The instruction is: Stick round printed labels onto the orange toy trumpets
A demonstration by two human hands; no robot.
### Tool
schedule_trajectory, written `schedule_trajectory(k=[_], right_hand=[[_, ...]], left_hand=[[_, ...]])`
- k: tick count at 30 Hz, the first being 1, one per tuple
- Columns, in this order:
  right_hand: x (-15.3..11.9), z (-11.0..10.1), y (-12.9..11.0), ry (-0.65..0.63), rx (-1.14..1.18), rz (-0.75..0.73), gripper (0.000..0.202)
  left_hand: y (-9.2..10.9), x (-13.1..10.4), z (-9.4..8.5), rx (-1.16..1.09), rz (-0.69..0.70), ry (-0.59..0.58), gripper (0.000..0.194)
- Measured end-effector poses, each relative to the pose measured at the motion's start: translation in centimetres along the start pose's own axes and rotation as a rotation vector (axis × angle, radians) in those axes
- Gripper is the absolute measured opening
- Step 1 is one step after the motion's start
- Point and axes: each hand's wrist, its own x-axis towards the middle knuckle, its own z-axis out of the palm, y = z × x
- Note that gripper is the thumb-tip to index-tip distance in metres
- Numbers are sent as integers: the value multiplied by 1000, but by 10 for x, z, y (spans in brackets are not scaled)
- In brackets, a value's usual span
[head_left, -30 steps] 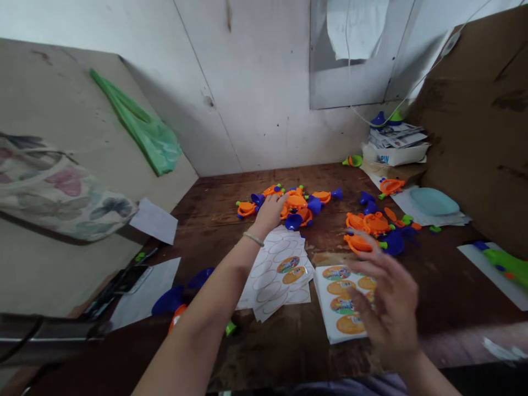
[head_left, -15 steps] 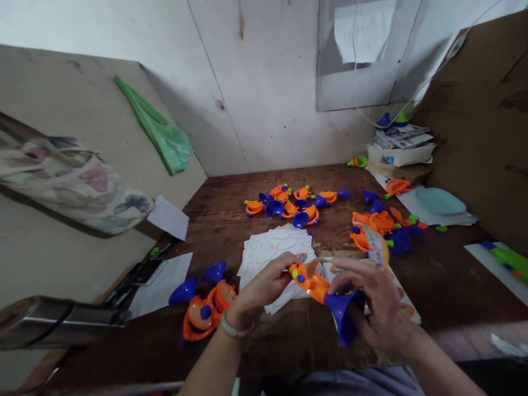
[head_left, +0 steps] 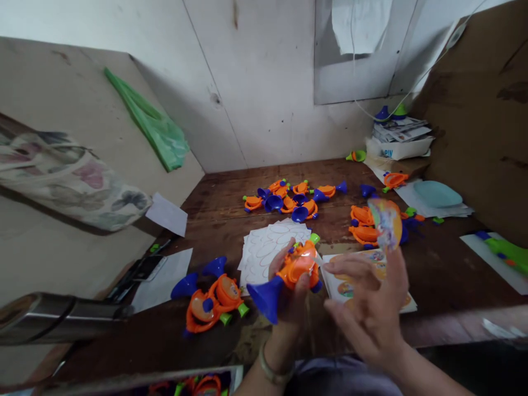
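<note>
Orange toy horn (head_left: 296, 268) gripped in the left hand (head_left: 294, 308); sticker (head_left: 388, 224), apparently clinging to the spread right hand (head_left: 377, 313), could crease if brushed.

Blurred right grip (head_left: 371, 311), with things cropped at every edge.
You cannot read the print on the glossy oval sticker (head_left: 388, 223) at your raised finger; it also masks part of the orange plastic toys (head_left: 363, 235) behind. Your orange-and-blue trumpet-shaped toy (head_left: 297, 268) hides some of your left grip (head_left: 293, 305) and the lower part of the white paper sheets with oval outlines (head_left: 264, 250). Edges crop your cylindrical steel flask (head_left: 53, 318), butterfly-print cloth bag (head_left: 78, 181), light-rimmed box (head_left: 238, 377), bright green plastic toy (head_left: 511, 257) and hanging white paper (head_left: 363, 25).
</note>
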Motion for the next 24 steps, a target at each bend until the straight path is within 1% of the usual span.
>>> schedule_trajectory(k=[1,2,3,5,8,10,16,18,24], right_hand=[[6,-4,2,71,-29,35,104],[12,-7,4,113,-27,76,100],[18,-8,6,129,2,119,96],[24,-6,9,119,99,195,92],[23,2,9,116,172,264,92],[20,7,8,127,183,280,94],[17,8,7,113,155,270,100],[17,8,6,118,175,267,99],[17,12,2,172,263,338,98]], left_hand=[[5,1,-1,-69,-15,38,59],[11,1,-1,-147,-37,62,58],[16,0,0,-222,-61,64,59],[26,-4,1,-306,-100,9,64],[35,-10,2,-299,-116,-85,70],[38,-13,3,-287,-104,-111,71],[40,-13,5,-269,-2,-165,67],[40,-13,6,-285,3,-158,64],[36,-13,11,-362,52,-94,56]])
